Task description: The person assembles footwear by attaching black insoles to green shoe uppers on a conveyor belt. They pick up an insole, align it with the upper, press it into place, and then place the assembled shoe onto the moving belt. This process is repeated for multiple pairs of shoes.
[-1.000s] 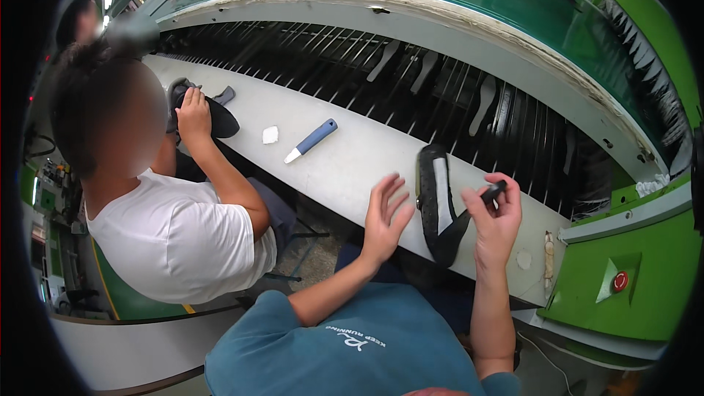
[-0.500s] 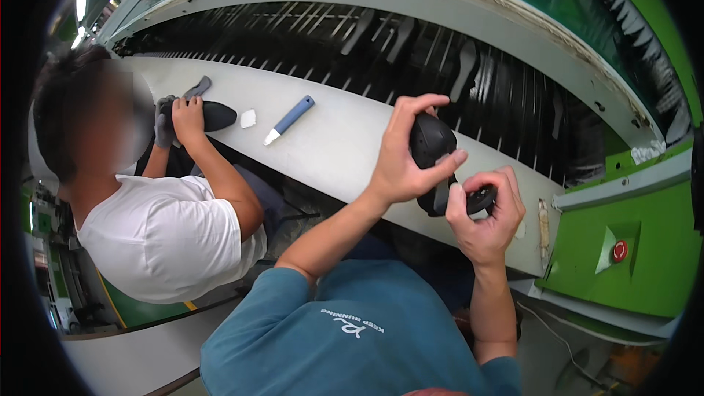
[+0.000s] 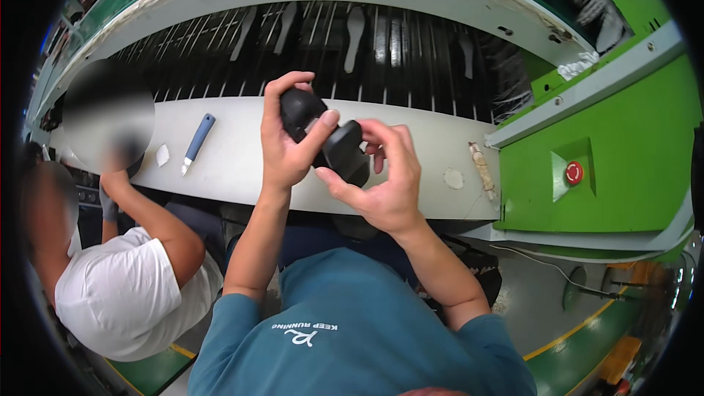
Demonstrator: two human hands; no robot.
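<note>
Fingers of right hand point(image 3: 389, 185), centre of frame, curled partway, gripping black sole point(image 3: 345, 150); fingers of left hand point(image 3: 288, 152), just left, bent wide around black shoe point(image 3: 301, 110) (whether joined to sole, cannot tell). Both above white table point(image 3: 433, 143). Blue-handled tool point(image 3: 199, 142) on table, left of centre, pale scrap point(image 3: 163, 155) beside it. Beyond, across upper middle: dark rack of metal rods point(image 3: 411, 66) bearing pale sole-shaped strips point(image 3: 355, 38).

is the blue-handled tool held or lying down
Lying down: the blue-handled tool rests on the white bench, no hand touching it.
</note>
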